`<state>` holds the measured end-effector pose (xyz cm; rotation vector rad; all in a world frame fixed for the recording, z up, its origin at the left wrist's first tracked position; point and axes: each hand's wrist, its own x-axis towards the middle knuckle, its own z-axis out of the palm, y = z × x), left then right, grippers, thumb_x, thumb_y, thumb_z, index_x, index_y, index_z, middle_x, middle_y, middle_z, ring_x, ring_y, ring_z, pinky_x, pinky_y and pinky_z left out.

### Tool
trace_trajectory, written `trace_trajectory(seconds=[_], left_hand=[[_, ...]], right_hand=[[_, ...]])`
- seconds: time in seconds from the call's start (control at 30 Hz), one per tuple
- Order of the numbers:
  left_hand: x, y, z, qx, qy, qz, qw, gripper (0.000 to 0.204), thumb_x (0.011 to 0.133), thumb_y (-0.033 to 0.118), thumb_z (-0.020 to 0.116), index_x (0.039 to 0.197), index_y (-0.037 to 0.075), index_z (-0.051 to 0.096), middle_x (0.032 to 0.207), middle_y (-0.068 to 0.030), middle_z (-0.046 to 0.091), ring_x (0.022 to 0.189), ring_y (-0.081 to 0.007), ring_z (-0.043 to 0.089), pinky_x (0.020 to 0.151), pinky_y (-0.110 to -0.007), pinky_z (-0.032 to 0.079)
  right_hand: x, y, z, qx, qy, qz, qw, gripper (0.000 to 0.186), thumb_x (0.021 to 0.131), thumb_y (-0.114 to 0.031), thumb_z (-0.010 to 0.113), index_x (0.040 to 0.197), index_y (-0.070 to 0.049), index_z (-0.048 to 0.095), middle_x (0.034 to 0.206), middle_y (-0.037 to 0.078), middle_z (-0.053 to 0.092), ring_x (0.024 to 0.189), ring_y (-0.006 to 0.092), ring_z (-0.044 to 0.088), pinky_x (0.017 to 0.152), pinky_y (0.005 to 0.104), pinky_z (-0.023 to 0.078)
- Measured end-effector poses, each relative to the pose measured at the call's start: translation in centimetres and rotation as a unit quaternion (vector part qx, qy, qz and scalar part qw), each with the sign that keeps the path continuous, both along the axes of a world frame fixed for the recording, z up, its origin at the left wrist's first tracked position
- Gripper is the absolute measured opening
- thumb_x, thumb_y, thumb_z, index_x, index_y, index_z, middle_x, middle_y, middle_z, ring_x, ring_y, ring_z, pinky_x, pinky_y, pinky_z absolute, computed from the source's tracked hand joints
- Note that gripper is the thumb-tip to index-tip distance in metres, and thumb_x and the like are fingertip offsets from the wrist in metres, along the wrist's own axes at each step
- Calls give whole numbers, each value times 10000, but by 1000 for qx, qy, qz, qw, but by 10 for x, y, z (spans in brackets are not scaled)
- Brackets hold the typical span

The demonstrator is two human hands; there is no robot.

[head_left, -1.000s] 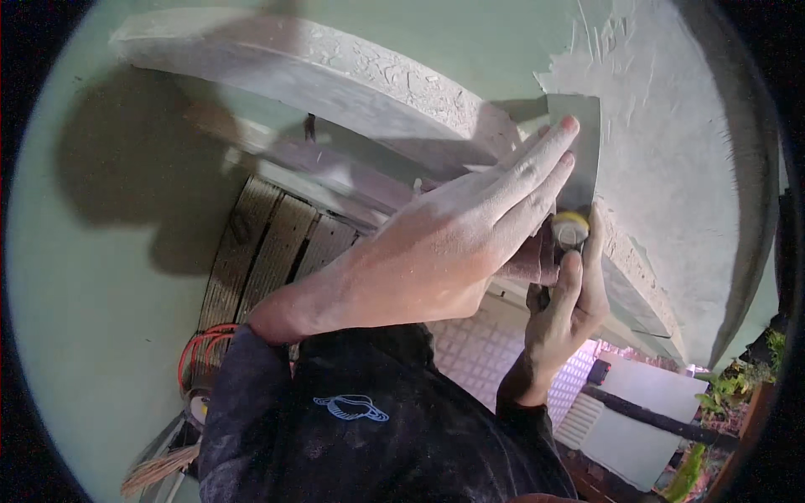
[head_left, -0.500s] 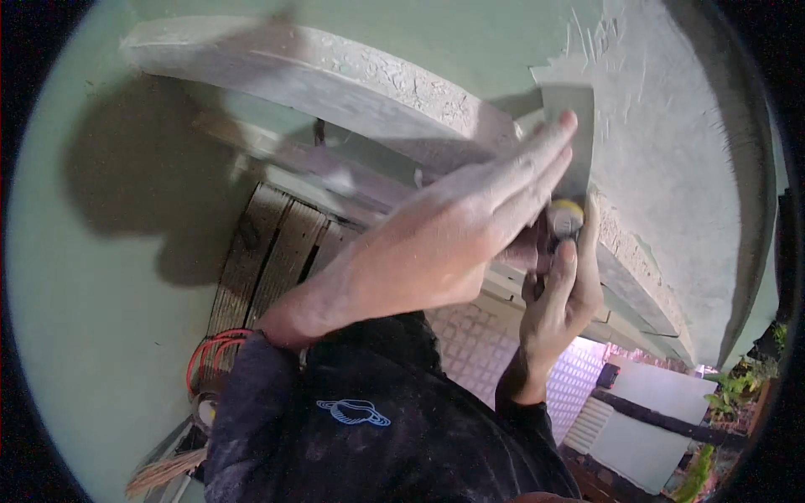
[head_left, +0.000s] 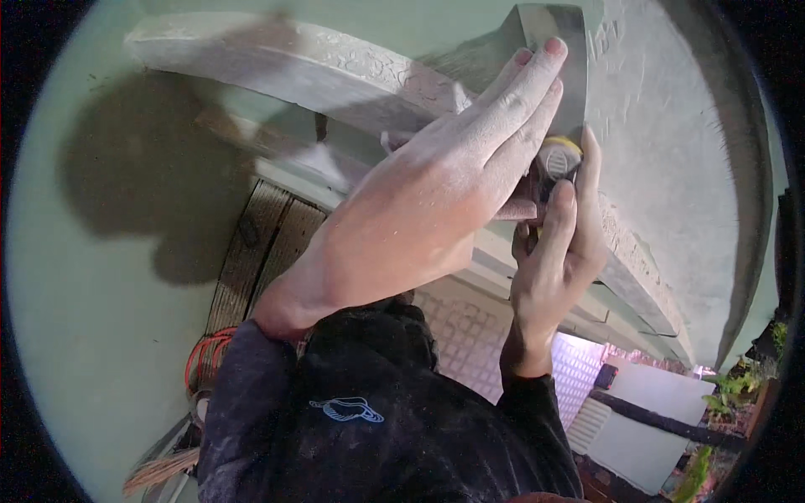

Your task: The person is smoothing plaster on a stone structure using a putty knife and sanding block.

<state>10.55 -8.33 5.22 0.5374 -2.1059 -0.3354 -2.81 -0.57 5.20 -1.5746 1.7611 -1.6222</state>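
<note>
My right hand (head_left: pixel 560 251) is closed around the dark handle of a wide scraper (head_left: pixel 557 161) with a yellow band. Its grey metal blade (head_left: pixel 570 92) points away from me, lying along the edge between the green surface and the rough grey-white panel (head_left: pixel 646 142). My left hand (head_left: pixel 428 189), dusted white, is stretched out flat with its fingers along the blade's left side. Its thumb and palm are hidden. Below the left fingers a dull pinkish-brown piece (head_left: pixel 513 210) shows; I cannot tell what it belongs to.
A pale curved beam (head_left: pixel 335 71) with a cracked coating crosses behind my left hand. Weathered wooden boards (head_left: pixel 260 239) lie at the left, near orange cable (head_left: pixel 205 360) and a straw broom (head_left: pixel 159 469). Plants (head_left: pixel 734 394) stand at the lower right.
Both hands and the scraper have moved farther up and away from me, sliding the blade along the panel's edge. My left hand stays flat beside it.
</note>
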Motion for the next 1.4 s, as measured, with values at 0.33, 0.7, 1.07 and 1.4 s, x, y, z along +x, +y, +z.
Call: trace_trajectory(seconds=[0.33, 0.7, 1.07, 1.4], left_hand=[[29, 8, -1, 91, -11, -94, 991, 685, 855, 28, 691, 1486, -77, 445, 1655, -194, 306, 1468, -335, 423, 1140, -401, 440], [34, 1, -6, 52, -28, -118, 991, 844, 808, 89, 773, 1523, -100, 366, 1654, -257, 269, 1513, -381, 335, 1205, -436, 358], [49, -25, 14, -84, -102, -59, 989, 751, 825, 52, 687, 1499, -121, 404, 1644, -278, 276, 1528, -382, 306, 1229, -404, 323], [32, -32, 14, -22, -86, -189, 978, 805, 835, 115, 706, 1532, -96, 365, 1663, -244, 258, 1536, -363, 303, 1180, -453, 376]], right_hand=[[17, 23, -19, 4, -137, 36, 990, 514, 1099, -165, 489, 1548, 65, 389, 891, -29, 590, 664, 19, 430, 580, 180, 322], [14, 25, -36, -20, -51, -28, 998, 461, 1087, -100, 487, 1517, 63, 448, 1008, 21, 654, 738, 43, 485, 627, 194, 402], [49, 0, -15, -27, -76, -30, 996, 458, 1084, -76, 484, 1512, 81, 442, 965, 20, 630, 762, 78, 504, 694, 238, 456], [54, 14, -36, -114, -194, -104, 969, 489, 1086, -154, 513, 1506, 86, 445, 1133, 72, 657, 737, 21, 491, 588, 165, 367]])
